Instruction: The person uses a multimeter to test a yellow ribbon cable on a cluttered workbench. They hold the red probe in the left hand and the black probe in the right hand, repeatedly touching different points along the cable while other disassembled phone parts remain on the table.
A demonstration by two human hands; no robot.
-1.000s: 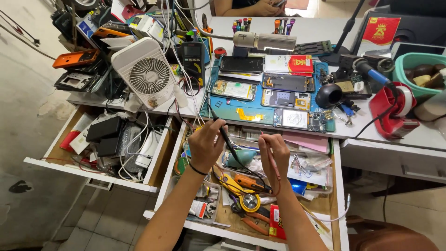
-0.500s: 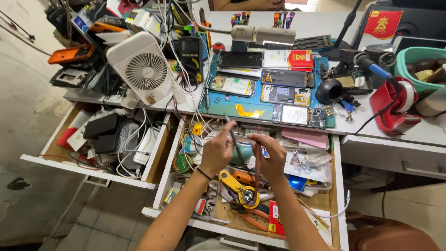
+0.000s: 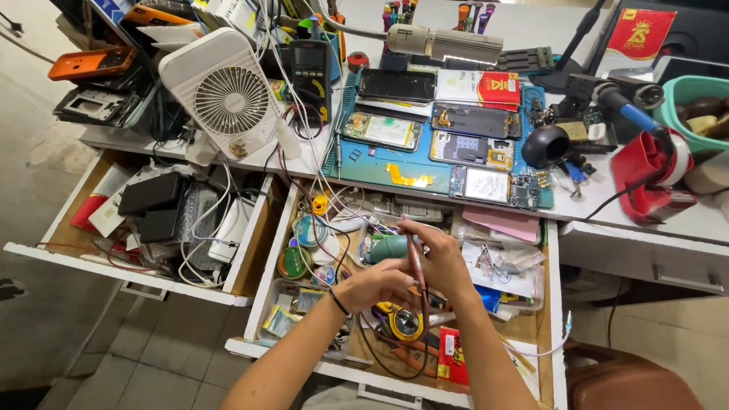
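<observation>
A thin reddish pen-shaped tool [image 3: 417,262] stands nearly upright above the open middle drawer [image 3: 267,267], pinched by the right hand [image 3: 440,262] near its upper half while the left hand [image 3: 372,285] closes round its lower end. By the look of it, the work on the opened phones [image 3: 471,121] lying on the blue mat [image 3: 380,161] is unfinished. On the bench [image 3: 706,216], a flat red-and-white box [image 3: 478,87] lies at the mat's far edge; a red card with gold print [image 3: 636,34] stands behind. A small red packet [image 3: 453,357] lies in the drawer's front.
</observation>
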